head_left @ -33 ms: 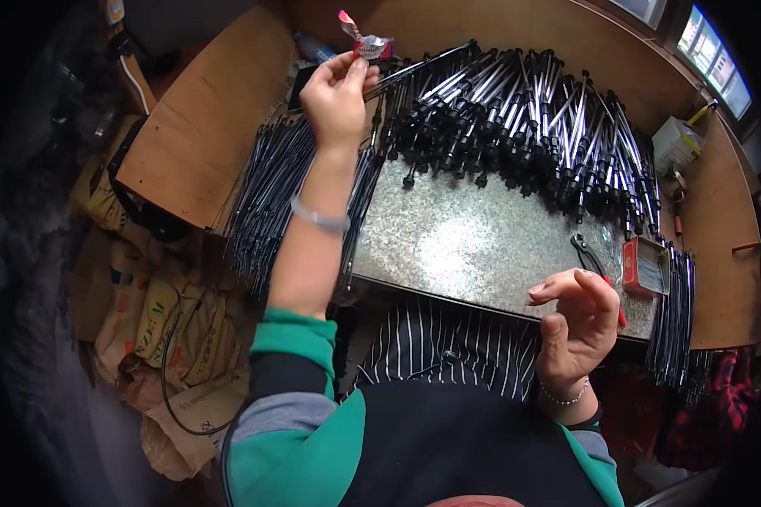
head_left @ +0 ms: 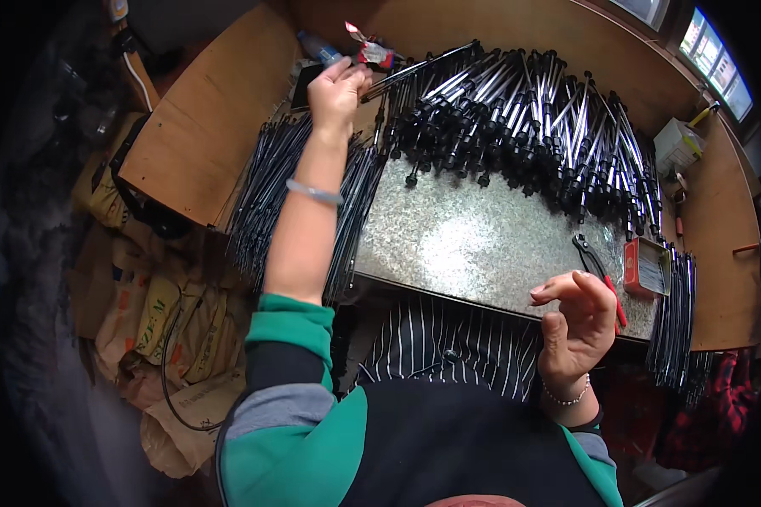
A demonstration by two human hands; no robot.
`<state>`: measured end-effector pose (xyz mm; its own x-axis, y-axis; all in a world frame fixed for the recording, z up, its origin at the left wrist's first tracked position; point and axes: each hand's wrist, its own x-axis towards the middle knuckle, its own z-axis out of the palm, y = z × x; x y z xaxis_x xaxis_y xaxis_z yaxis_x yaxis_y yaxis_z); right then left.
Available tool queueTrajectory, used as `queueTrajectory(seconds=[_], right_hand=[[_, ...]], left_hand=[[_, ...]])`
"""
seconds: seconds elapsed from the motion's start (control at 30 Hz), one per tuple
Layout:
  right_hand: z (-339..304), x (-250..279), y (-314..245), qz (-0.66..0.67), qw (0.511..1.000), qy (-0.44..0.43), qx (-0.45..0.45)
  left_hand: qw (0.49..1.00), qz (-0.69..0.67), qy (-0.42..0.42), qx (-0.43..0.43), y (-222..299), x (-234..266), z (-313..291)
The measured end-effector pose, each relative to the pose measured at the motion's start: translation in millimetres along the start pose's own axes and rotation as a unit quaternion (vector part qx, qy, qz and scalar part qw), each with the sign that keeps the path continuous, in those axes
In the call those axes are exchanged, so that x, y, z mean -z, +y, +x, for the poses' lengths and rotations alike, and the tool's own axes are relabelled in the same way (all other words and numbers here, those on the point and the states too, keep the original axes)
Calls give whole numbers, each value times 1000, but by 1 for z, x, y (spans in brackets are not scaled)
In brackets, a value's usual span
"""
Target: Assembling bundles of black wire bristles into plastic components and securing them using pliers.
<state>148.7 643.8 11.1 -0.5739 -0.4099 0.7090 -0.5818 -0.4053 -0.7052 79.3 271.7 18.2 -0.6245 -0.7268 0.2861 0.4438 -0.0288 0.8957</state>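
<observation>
At the far left of the worktop, my left hand (head_left: 336, 100) is beside a small crumpled red and silver packet (head_left: 374, 53). Its fingers are loosely bent, slightly blurred, and a small gap shows between them and the packet. My right hand (head_left: 577, 331) hovers over the near edge with palm up, thumb and curved fingers apart, holding nothing. Closest to it are red-handled pliers (head_left: 598, 266), lying on the speckled worktop (head_left: 448, 228). A big heap of shiny rods with black fittings (head_left: 507, 118) fills the back of the worktop.
Thin dark rods (head_left: 271, 194) lie bundled on the left, with more rods (head_left: 678, 313) at the right edge. A red open box (head_left: 647, 266) and a white box (head_left: 678, 144) stand right. A bottle (head_left: 316, 48) is behind my left hand. Wooden panels (head_left: 199, 118) wall the worktop; sacks (head_left: 182, 338) lie below.
My left hand has let go of the packet, which now rests at the back of the worktop. The hand has drawn slightly down from it. My right hand stays about where it was.
</observation>
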Motion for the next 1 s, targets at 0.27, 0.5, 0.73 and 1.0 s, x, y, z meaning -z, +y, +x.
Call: queueTrajectory(seconds=[0.27, 0.5, 0.73, 1.0], right_hand=[[-76, 55, 24, -105, 969, 73, -212], [-77, 41, 32, -138, 958, 61, -245], [-68, 21, 33, -174, 960, -32, -217], [-46, 10, 40, -231, 951, -81, -189]], left_hand=[[595, 803, -21, 38, -8, 108, 4], [559, 822, -43, 96, -15, 127, -15], [565, 824, -35, 26, -32, 134, -14], [625, 780, -37, -6, -14, 138, -21]])
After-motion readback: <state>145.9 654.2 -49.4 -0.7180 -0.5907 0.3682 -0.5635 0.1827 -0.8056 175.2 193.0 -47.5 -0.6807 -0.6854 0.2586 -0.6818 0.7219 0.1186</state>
